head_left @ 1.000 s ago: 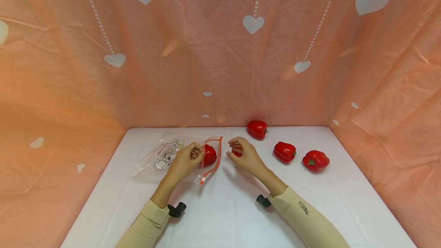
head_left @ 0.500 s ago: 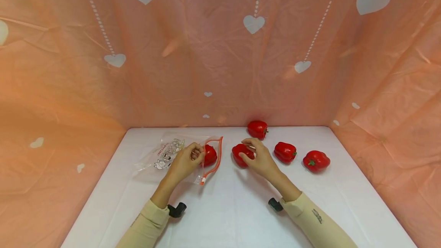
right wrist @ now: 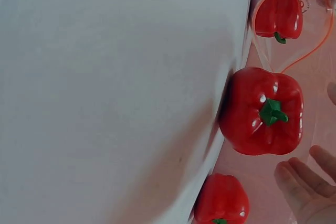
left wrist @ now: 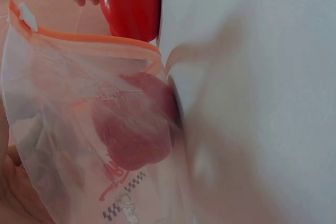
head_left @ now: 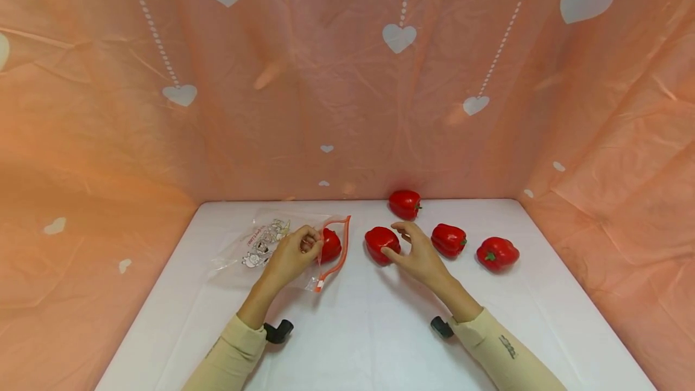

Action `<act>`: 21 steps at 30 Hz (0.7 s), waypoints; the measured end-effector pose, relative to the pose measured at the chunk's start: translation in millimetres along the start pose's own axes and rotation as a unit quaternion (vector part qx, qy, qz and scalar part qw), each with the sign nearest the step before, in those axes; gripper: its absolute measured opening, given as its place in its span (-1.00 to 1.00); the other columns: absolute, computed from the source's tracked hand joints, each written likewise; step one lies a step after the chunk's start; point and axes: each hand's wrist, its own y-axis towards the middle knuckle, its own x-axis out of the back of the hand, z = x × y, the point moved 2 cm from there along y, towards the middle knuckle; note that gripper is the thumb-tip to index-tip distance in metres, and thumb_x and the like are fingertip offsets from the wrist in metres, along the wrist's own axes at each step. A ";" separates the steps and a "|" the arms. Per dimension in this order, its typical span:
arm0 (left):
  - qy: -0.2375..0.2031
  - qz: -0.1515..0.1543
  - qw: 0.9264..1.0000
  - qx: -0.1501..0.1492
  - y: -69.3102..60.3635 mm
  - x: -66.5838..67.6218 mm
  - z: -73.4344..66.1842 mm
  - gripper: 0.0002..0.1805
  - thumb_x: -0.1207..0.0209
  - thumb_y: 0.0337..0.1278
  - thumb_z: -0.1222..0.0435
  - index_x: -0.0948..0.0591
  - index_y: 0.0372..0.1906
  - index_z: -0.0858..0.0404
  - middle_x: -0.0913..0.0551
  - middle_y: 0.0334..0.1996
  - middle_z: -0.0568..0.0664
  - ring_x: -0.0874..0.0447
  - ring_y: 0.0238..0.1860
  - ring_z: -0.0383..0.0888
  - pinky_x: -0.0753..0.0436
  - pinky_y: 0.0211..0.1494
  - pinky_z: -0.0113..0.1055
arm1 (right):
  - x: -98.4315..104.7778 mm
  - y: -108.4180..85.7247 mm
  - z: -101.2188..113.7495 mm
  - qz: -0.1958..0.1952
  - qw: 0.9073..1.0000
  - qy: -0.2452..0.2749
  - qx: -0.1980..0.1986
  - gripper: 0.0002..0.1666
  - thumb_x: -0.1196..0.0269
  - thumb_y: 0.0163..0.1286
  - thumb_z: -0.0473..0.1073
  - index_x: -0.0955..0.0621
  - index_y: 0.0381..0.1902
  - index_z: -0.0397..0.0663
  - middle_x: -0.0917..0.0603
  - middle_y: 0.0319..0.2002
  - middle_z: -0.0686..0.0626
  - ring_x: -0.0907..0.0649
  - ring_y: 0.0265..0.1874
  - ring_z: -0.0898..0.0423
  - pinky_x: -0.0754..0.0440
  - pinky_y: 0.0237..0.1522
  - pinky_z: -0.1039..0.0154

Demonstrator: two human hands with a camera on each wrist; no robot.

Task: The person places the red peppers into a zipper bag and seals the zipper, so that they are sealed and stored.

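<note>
My left hand (head_left: 290,253) pinches the upper layer of a clear zip bag (head_left: 263,243) with an orange seal and printed cartoon figures. The bag lies on its side, its mouth spread toward the right. Inside, close to the mouth, sits a red bell pepper (head_left: 330,245); in the left wrist view it shows through the plastic. Just outside the mouth another red bell pepper (head_left: 380,243) rests on the table. Beside it is my right hand (head_left: 422,260), fingers spread and holding nothing; the right wrist view shows the fingers (right wrist: 302,182) apart from that pepper.
Further red peppers lie to the right: one by the back edge (head_left: 405,204), one mid-right (head_left: 448,240), one farther right (head_left: 498,254). The white table (head_left: 353,343) is bounded by a peach curtain (head_left: 347,107) with hearts.
The right hand has drawn back to the right, uncovering the pepper outside the bag mouth. My left hand, the bag and the pepper inside have stayed put.
</note>
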 end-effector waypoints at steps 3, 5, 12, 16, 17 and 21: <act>0.001 0.000 1.000 -0.002 0.2 -0.1 0.3 -0.92 -0.36 0.40 0.35 -0.67 -0.13 0.23 -0.70 -0.33 -0.07 -0.65 -0.32 -0.20 -0.61 -0.20 -0.39 | -1.2 -0.8 -1.8 0.009 1.000 -0.009 -0.025 -0.23 -0.57 0.30 -0.13 -0.51 0.36 -0.28 -0.60 0.31 -0.29 -0.60 0.30 -0.29 -0.61 0.30 -0.22; 0.000 0.001 1.000 -0.003 0.3 0.0 0.8 -0.92 -0.36 0.40 0.35 -0.67 -0.13 0.24 -0.70 -0.33 -0.07 -0.64 -0.32 -0.20 -0.61 -0.20 -0.39 | -1.9 -1.8 -2.3 0.014 0.999 -0.021 -0.039 -0.19 -0.58 0.30 -0.10 -0.50 0.38 -0.26 -0.59 0.33 -0.27 -0.60 0.30 -0.26 -0.63 0.29 -0.19; -0.001 0.001 1.000 0.000 0.1 -0.1 0.6 -0.92 -0.35 0.41 0.35 -0.67 -0.12 0.24 -0.70 -0.32 -0.07 -0.64 -0.32 -0.20 -0.61 -0.20 -0.39 | -3.1 -3.4 -2.8 0.029 0.995 -0.042 -0.090 -0.05 -0.59 0.28 0.01 -0.44 0.47 -0.27 -0.56 0.39 -0.29 -0.61 0.29 -0.26 -0.66 0.25 -0.18; 0.001 0.001 1.000 0.001 -0.1 0.1 -0.4 -0.92 -0.35 0.40 0.35 -0.67 -0.13 0.23 -0.70 -0.33 -0.07 -0.64 -0.32 -0.20 -0.62 -0.20 -0.39 | -4.4 -3.2 -3.9 0.042 0.992 -0.049 -0.112 0.01 -0.61 0.25 0.04 -0.42 0.49 -0.27 -0.57 0.39 -0.30 -0.62 0.26 -0.27 -0.66 0.25 -0.19; 0.001 0.001 1.000 0.001 -0.1 0.1 -0.5 -0.92 -0.35 0.40 0.35 -0.67 -0.13 0.23 -0.70 -0.33 -0.07 -0.64 -0.31 -0.20 -0.62 -0.19 -0.39 | -5.0 -3.0 -4.1 0.044 0.991 -0.049 -0.116 0.02 -0.61 0.24 0.05 -0.41 0.49 -0.26 -0.57 0.38 -0.30 -0.62 0.26 -0.26 -0.66 0.25 -0.19; 0.003 0.001 1.000 -0.001 -0.1 0.5 -0.6 -0.92 -0.35 0.40 0.34 -0.67 -0.13 0.23 -0.70 -0.33 -0.07 -0.64 -0.32 -0.20 -0.61 -0.19 -0.39 | -6.7 -2.2 -4.6 0.049 0.989 -0.053 -0.132 0.02 -0.62 0.22 0.07 -0.41 0.46 -0.24 -0.59 0.34 -0.28 -0.62 0.24 -0.23 -0.68 0.23 -0.18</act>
